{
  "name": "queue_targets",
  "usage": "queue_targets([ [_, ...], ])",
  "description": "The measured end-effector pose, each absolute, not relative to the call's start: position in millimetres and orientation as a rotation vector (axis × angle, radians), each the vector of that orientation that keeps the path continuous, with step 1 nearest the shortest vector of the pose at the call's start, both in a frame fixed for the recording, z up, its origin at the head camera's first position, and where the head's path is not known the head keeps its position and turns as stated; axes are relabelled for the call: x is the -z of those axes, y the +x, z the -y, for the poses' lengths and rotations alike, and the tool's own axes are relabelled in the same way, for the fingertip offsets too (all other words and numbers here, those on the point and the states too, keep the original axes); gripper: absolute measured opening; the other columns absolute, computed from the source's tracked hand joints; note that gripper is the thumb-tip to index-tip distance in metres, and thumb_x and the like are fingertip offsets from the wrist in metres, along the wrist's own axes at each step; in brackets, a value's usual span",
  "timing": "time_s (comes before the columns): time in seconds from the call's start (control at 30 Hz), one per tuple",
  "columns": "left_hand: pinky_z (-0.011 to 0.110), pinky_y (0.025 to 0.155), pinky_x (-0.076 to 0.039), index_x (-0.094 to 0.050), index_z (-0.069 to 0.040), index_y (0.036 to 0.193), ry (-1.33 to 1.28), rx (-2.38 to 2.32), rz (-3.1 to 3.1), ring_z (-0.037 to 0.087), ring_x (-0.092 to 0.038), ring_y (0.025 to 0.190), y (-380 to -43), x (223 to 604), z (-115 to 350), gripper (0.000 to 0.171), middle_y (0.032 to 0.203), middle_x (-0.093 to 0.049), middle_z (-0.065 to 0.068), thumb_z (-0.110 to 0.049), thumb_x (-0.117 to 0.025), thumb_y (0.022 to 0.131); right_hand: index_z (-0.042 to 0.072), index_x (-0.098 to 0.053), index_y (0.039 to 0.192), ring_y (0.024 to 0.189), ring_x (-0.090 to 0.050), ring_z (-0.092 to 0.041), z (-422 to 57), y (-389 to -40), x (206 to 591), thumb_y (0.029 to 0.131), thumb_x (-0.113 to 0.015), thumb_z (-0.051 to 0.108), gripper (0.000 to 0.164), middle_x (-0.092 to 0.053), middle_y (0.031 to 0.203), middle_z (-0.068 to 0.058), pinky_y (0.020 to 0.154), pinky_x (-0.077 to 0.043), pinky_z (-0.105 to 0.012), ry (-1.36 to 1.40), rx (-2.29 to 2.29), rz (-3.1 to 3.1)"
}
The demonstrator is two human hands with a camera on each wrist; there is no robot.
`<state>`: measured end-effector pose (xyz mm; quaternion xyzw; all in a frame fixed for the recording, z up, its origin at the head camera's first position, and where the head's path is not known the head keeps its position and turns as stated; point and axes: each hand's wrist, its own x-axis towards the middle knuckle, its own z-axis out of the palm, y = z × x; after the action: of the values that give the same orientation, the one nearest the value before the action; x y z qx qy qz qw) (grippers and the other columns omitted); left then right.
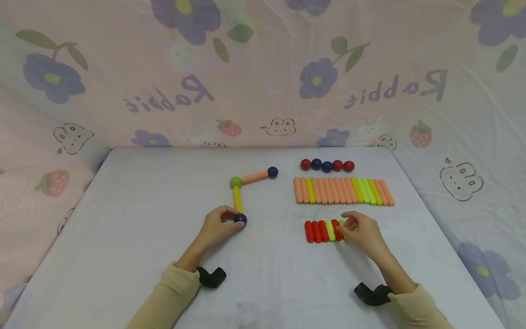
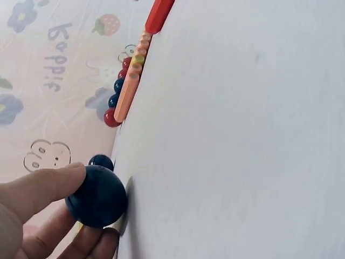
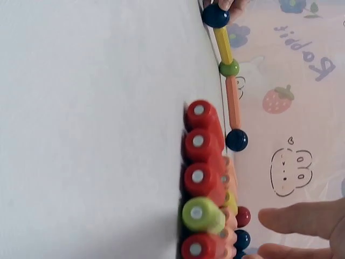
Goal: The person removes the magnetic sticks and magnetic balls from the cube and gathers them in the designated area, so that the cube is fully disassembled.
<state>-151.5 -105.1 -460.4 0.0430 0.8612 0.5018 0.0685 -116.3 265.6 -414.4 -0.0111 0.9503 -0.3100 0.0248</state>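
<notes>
My left hand [image 1: 219, 225] pinches a dark blue ball [image 2: 98, 197] between thumb and fingers, low over the table. From that ball a yellow stick [image 1: 237, 199] runs back to a green ball [image 1: 235, 182]. A peach stick [image 1: 255, 177] joins the green ball to another dark blue ball [image 1: 273, 172]. My right hand [image 1: 363, 232] hovers at the right end of a row of short red and lime sticks [image 1: 315, 231], its fingertips overlapping the last lime one in the head view. In the right wrist view its fingers [image 3: 304, 220] are extended and apart.
Behind the short row lies a long row of peach, yellow and lime sticks [image 1: 330, 191]. Several red and dark blue balls [image 1: 327, 167] line up farther back. A patterned cloth [image 1: 255, 91] hangs along the far edge of the white table [image 1: 135, 219].
</notes>
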Motion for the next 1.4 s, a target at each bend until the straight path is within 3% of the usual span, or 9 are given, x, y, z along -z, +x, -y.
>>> queue_targets([
  [0.27,0.026,0.077,-0.053,-0.067,-0.004,0.095,0.179,-1.454,-2.688,0.017,-0.063,0.086,-143.9,455.7,82.0,0.028,0.094,-0.069,0.010,-0.018,-0.082,0.076,-0.007,-0.064,0.108,0.070,-0.057,-0.012,-224.3,-119.0,421.6,0.081,-0.073,0.005,0.031,-0.066,0.082,-0.012,0.057,-0.048,-0.013,-0.248,1.112,-2.883],
  [0.4,0.024,0.075,-0.051,-0.066,-0.003,0.094,0.164,-1.445,-2.712,0.017,-0.062,0.084,-142.7,452.6,74.9,0.030,0.092,-0.067,0.010,-0.019,-0.082,0.076,-0.007,-0.065,0.104,0.069,-0.056,-0.008,-197.9,-122.2,429.8,0.080,-0.075,0.006,0.029,-0.066,0.080,-0.011,0.060,-0.050,-0.013,-0.432,1.185,-2.804],
  [0.73,0.027,0.079,-0.053,-0.067,-0.003,0.102,0.068,-1.465,-2.767,0.021,-0.064,0.090,-157.7,447.9,89.0,0.025,0.097,-0.068,0.012,-0.021,-0.073,0.085,-0.004,-0.065,0.106,0.072,-0.057,-0.011,-118.9,-135.0,439.3,0.080,-0.078,0.014,0.035,-0.066,0.082,-0.012,0.062,-0.048,-0.012,-0.532,1.203,-2.670],
  [0.87,0.038,0.093,-0.054,-0.061,-0.001,0.119,-0.013,-1.555,-2.767,0.030,-0.060,0.111,-184.4,450.1,104.6,0.038,0.118,-0.064,0.019,-0.021,-0.069,0.089,-0.002,-0.063,0.112,0.075,-0.059,-0.013,-97.7,-143.3,437.5,0.079,-0.079,0.021,0.043,-0.068,0.088,-0.011,0.062,-0.050,-0.016,-0.462,1.141,-2.711],
  [1.07,0.046,0.114,-0.041,-0.044,-0.007,0.142,0.009,-1.542,-2.648,0.033,-0.045,0.137,-216.6,452.5,113.2,0.054,0.146,-0.048,0.018,-0.026,-0.061,0.094,0.001,-0.062,0.116,0.078,-0.054,-0.014,-89.6,-146.7,439.5,0.080,-0.079,0.025,0.047,-0.065,0.090,-0.009,0.066,-0.048,-0.021,-0.375,1.059,-2.694],
  [1.2,0.044,0.118,-0.037,-0.047,-0.005,0.140,0.078,-1.542,-2.610,0.034,-0.045,0.137,-225.8,453.3,111.4,0.050,0.145,-0.049,0.020,-0.021,-0.060,0.094,0.002,-0.064,0.114,0.078,-0.053,-0.014,-100.7,-144.6,442.0,0.079,-0.079,0.022,0.043,-0.063,0.089,-0.007,0.067,-0.047,-0.021,-0.287,1.070,-2.693],
  [1.4,0.046,0.111,-0.044,-0.055,-0.002,0.131,0.088,-1.516,-2.655,0.033,-0.051,0.130,-224.6,454.1,110.9,0.040,0.136,-0.057,0.020,-0.015,-0.060,0.093,0.001,-0.065,0.109,0.074,-0.052,-0.013,-123.6,-141.4,444.6,0.078,-0.079,0.016,0.038,-0.062,0.084,-0.008,0.065,-0.045,-0.018,-0.198,1.152,-2.682],
])
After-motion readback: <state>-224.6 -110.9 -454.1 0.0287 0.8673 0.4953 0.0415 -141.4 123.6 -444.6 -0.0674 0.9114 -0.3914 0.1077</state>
